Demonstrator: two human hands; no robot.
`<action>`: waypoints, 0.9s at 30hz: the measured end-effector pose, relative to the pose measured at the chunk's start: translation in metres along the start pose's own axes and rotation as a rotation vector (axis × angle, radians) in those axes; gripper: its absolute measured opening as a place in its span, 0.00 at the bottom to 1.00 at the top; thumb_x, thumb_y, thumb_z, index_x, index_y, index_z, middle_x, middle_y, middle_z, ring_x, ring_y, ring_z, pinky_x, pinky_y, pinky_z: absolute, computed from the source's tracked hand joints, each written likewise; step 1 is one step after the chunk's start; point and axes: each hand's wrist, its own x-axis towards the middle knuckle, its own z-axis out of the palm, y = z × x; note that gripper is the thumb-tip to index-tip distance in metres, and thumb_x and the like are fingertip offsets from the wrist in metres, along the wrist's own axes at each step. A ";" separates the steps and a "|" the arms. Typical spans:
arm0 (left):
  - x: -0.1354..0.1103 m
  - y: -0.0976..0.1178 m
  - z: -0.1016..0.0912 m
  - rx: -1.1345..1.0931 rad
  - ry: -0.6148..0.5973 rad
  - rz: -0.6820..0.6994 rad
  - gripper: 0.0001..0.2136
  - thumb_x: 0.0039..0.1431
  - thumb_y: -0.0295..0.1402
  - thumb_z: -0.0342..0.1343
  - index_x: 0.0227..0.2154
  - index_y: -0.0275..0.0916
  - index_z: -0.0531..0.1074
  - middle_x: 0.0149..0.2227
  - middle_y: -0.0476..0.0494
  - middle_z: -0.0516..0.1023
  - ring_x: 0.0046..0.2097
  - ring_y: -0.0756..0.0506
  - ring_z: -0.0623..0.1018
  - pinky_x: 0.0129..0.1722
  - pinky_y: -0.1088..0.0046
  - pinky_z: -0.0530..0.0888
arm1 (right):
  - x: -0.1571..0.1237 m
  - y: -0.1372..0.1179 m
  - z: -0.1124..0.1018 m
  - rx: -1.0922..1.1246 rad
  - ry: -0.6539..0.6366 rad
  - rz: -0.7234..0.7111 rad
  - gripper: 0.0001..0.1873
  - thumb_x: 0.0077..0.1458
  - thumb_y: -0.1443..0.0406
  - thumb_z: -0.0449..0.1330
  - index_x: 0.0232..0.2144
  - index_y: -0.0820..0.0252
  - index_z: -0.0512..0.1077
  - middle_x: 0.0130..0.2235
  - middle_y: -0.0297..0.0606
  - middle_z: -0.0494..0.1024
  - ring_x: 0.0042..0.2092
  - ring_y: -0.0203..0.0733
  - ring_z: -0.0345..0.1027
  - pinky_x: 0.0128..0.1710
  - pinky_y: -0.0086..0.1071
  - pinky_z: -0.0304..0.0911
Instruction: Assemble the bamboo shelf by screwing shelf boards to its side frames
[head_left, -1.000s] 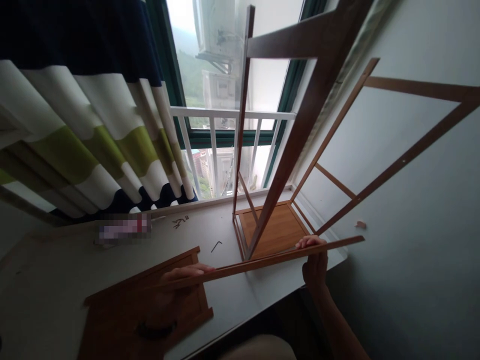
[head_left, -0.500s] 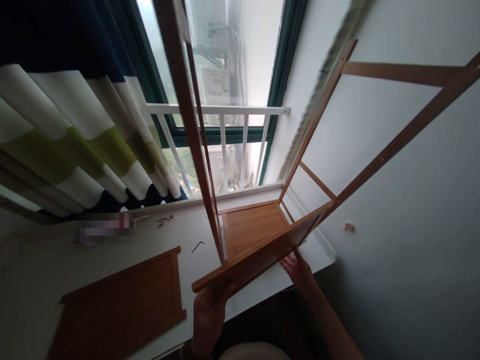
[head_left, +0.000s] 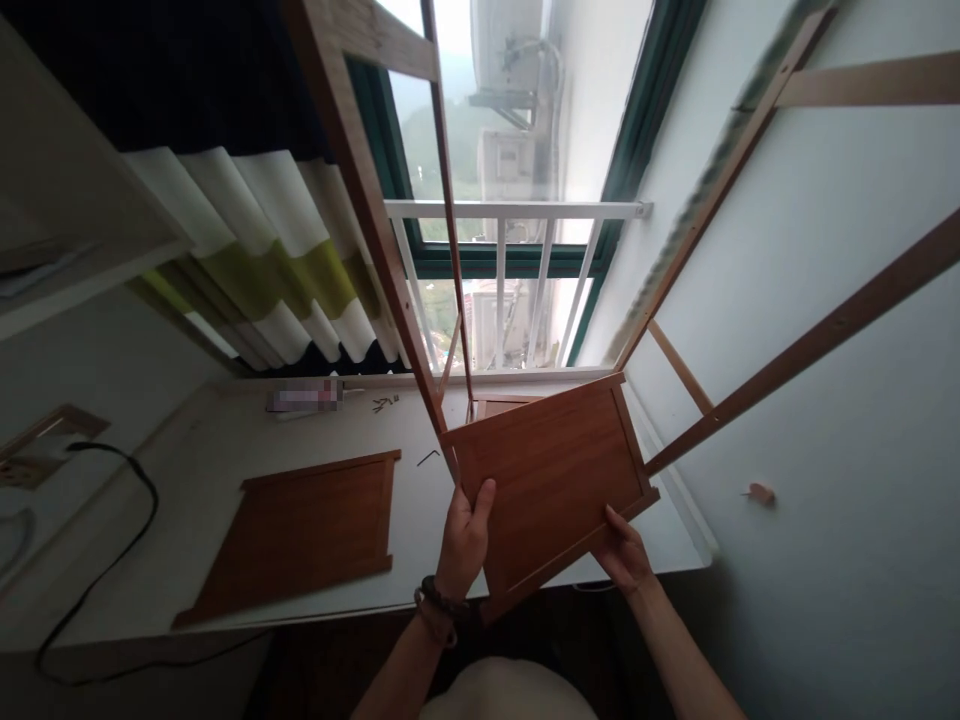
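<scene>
Both my hands hold a brown wooden shelf panel (head_left: pixel 551 475) with its flat face turned up toward me. My left hand (head_left: pixel 463 540) grips its near left edge, thumb lying on top. My right hand (head_left: pixel 624 551) is closed on the near right corner. The panel hovers in front of a tall wooden shelf frame (head_left: pixel 360 190) that stands on the white table (head_left: pixel 202 470). A shelf fitted low in the frame (head_left: pixel 499 406) peeks out behind the held panel. A second loose panel (head_left: pixel 300 535) lies flat on the table to the left.
A small hex key (head_left: pixel 429 456) and several screws (head_left: pixel 385 404) lie on the table near the window. A black cable (head_left: pixel 112 540) loops at the left. A striped curtain (head_left: pixel 270 290) hangs left; a white wall (head_left: pixel 787 400) stands close on the right.
The panel, held edge-on a second ago, has been turned so its face points up and raised toward the frame. My view has shifted left, and my left hand has moved up the panel's edge.
</scene>
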 end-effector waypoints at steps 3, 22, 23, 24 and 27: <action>-0.001 0.005 0.000 0.003 -0.015 0.017 0.20 0.58 0.42 0.46 0.51 0.40 0.61 0.49 0.42 0.70 0.52 0.43 0.68 0.53 0.64 0.64 | 0.002 0.001 -0.004 -0.019 0.006 0.031 0.13 0.42 0.69 0.62 0.35 0.58 0.72 0.36 0.32 0.78 0.40 0.41 0.72 0.41 0.36 0.70; 0.055 -0.020 -0.078 0.200 -0.214 0.149 0.26 0.48 0.24 0.48 0.53 0.42 0.58 0.54 0.41 0.65 0.55 0.44 0.65 0.54 0.61 0.62 | 0.001 0.001 0.068 -0.011 0.009 -0.253 0.11 0.44 0.68 0.61 0.35 0.58 0.70 0.35 0.30 0.77 0.40 0.35 0.71 0.38 0.27 0.70; 0.056 -0.019 -0.080 0.200 -0.265 0.148 0.27 0.47 0.23 0.47 0.53 0.42 0.59 0.54 0.41 0.65 0.56 0.44 0.64 0.55 0.60 0.61 | 0.001 0.000 0.071 -0.003 0.021 -0.270 0.11 0.44 0.69 0.61 0.34 0.59 0.69 0.34 0.30 0.77 0.39 0.36 0.71 0.37 0.27 0.70; 0.057 -0.018 -0.082 0.197 -0.303 0.151 0.27 0.46 0.22 0.47 0.52 0.42 0.60 0.55 0.42 0.64 0.57 0.44 0.63 0.56 0.60 0.60 | 0.002 0.000 0.074 0.009 0.034 -0.283 0.11 0.43 0.70 0.61 0.33 0.59 0.69 0.33 0.30 0.77 0.38 0.36 0.71 0.36 0.28 0.71; 0.061 -0.015 -0.089 0.177 -0.405 0.174 0.28 0.47 0.22 0.49 0.54 0.44 0.59 0.56 0.43 0.63 0.58 0.44 0.62 0.57 0.59 0.58 | 0.006 -0.001 0.082 0.058 0.072 -0.304 0.11 0.43 0.71 0.60 0.33 0.60 0.69 0.32 0.30 0.77 0.36 0.35 0.71 0.34 0.27 0.71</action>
